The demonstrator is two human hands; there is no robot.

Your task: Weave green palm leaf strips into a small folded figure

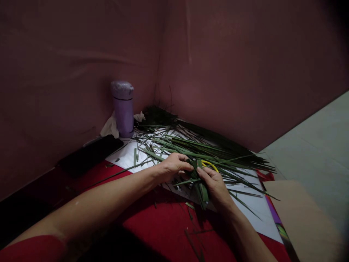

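My left hand pinches long green leaf strips between thumb and fingers. Close by on the right, my right hand grips the same small bunch of leaf strips, whose ends hang downward between the hands. Whether the strips are woven together I cannot make out. Just behind my right fingers shows a yellow loop handle, apparently of scissors; whether it lies on the sheet or is touched is hidden. More long leaf strips are spread over the white sheet beyond both hands.
A purple bottle with plastic over its top stands at the back left, beside crumpled white tissue. A dark flat object lies left. Red cloth with leaf scraps is nearest me. Cardboard lies right; walls rise behind.
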